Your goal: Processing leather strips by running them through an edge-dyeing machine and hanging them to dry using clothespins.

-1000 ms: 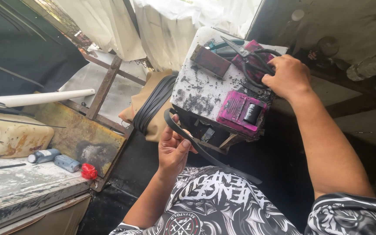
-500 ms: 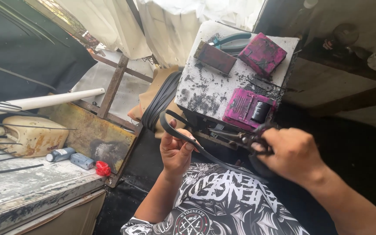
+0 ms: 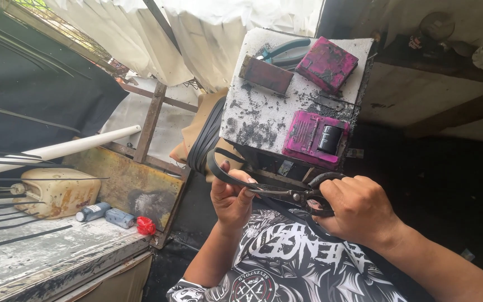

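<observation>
My left hand (image 3: pixel 230 197) pinches a black rubber strip (image 3: pixel 217 170) that loops up from my lap. My right hand (image 3: pixel 356 210) grips dark metal scissors (image 3: pixel 286 194) by their handles. The blades point left and meet the strip right at my left fingers. Both hands hover just below a white, soot-stained block (image 3: pixel 264 120).
On the block lie two pink pads (image 3: pixel 326 63), a brown rectangular piece (image 3: pixel 266 74) and teal-handled pliers (image 3: pixel 283 50). At left, a worn bench (image 3: pixel 40 260) carries a yellowed jug (image 3: pixel 57 191), small bottles (image 3: pixel 104 214), a red cap (image 3: pixel 146 225), black strips and a white pipe (image 3: pixel 57 149).
My right hand came down from the block's top carrying the scissors and brought the blades to the strip at my left hand. The left hand stayed put with the strip.
</observation>
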